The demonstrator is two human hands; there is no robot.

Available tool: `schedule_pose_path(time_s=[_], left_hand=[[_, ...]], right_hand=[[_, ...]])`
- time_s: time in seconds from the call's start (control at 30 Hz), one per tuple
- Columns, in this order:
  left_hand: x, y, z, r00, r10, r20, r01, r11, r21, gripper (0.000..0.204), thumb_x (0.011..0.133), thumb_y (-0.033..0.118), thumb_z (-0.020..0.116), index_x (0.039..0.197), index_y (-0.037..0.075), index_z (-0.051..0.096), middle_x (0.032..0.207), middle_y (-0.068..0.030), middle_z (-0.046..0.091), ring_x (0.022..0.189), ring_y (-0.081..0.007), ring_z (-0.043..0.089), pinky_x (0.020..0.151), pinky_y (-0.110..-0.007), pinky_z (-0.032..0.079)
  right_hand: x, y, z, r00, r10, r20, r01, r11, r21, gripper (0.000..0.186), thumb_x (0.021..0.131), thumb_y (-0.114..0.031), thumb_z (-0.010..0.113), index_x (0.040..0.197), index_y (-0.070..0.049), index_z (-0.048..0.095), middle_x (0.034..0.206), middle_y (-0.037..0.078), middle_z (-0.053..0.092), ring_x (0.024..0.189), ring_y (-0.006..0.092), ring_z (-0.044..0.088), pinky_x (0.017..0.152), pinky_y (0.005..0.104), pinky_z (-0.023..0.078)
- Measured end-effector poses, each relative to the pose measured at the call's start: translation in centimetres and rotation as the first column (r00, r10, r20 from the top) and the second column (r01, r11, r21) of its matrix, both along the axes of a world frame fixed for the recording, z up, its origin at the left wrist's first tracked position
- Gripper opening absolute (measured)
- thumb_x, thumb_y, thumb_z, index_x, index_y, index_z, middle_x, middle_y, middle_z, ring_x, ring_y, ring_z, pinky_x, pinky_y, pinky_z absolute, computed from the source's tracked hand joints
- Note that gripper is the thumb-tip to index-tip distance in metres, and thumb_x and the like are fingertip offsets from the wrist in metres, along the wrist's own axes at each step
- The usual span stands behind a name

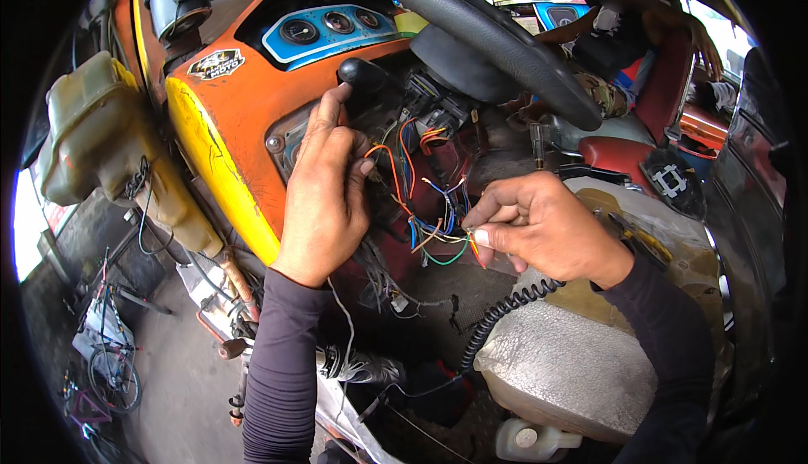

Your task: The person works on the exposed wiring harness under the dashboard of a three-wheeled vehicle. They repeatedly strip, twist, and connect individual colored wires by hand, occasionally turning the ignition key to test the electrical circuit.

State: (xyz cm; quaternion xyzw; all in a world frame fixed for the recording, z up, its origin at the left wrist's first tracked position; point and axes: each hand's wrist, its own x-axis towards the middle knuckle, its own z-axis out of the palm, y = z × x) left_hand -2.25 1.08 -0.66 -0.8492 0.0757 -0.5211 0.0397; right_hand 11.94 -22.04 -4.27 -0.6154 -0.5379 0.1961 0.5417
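Note:
Beneath the steering wheel, a bundle of loose coloured wires (407, 180) hangs from a black switch assembly (438, 102). My left hand (324, 186) is raised beside it, its upper fingers stretched against a black knob (362, 74). The index finger and thumb of that hand meet at the end of an orange wire (385, 150). My right hand (539, 233) pinches thin wires between thumb and fingers, among them a green wire (448, 260). A short red and yellow end shows below the right thumb; the exact joint is hidden by the fingertips.
The steering wheel (497, 35) arches over the work, beside an orange dash (223, 119) with a blue gauge panel (328, 33). A black coiled cord (497, 317) runs past a silvery seat cushion (572, 359). Another person (627, 52) sits at the upper right. A bicycle (114, 371) stands outside.

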Motion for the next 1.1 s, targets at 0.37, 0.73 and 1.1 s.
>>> schedule_pose_path(time_s=[0.37, 0.73, 1.1], left_hand=[[1.7, -2.2, 0.0, 0.997, -0.069, -0.019, 0.067, 0.994, -0.089, 0.017, 0.090, -0.009, 0.064, 0.104, -0.002, 0.057, 0.161, -0.0268, 0.044, 0.151, -0.0495, 0.038, 0.120, -0.049, 0.038], [1.5, -1.5, 0.3, 0.988, -0.151, 0.036, 0.155, 0.963, -0.219, 0.012, 0.092, -0.005, 0.064, 0.101, -0.001, 0.056, 0.156, -0.0294, 0.050, 0.093, -0.0338, 0.071, 0.083, -0.038, 0.054], [2.6, -2.4, 1.1, 0.986, -0.163, 0.040, 0.167, 0.972, -0.167, 0.012, 0.092, -0.005, 0.065, 0.100, 0.000, 0.057, 0.160, -0.0288, 0.046, 0.093, -0.0351, 0.073, 0.082, -0.038, 0.055]], right_hand=[[-0.2, -0.2, 0.4, 0.999, 0.032, 0.030, -0.035, 0.996, 0.082, 0.011, 0.094, 0.008, 0.059, 0.102, 0.011, 0.065, 0.080, 0.012, 0.072, 0.074, 0.0126, 0.068, 0.067, 0.0290, 0.053], [0.1, -0.8, 0.9, 0.999, -0.006, 0.040, 0.003, 0.997, 0.083, 0.012, 0.096, 0.003, 0.061, 0.104, 0.010, 0.066, 0.078, 0.009, 0.072, 0.062, 0.0088, 0.061, 0.052, 0.0275, 0.047], [0.2, -0.9, 1.0, 1.000, -0.007, 0.030, 0.004, 0.996, 0.090, 0.010, 0.098, 0.002, 0.062, 0.104, 0.008, 0.067, 0.078, 0.008, 0.073, 0.058, 0.0075, 0.058, 0.049, 0.0264, 0.046]])
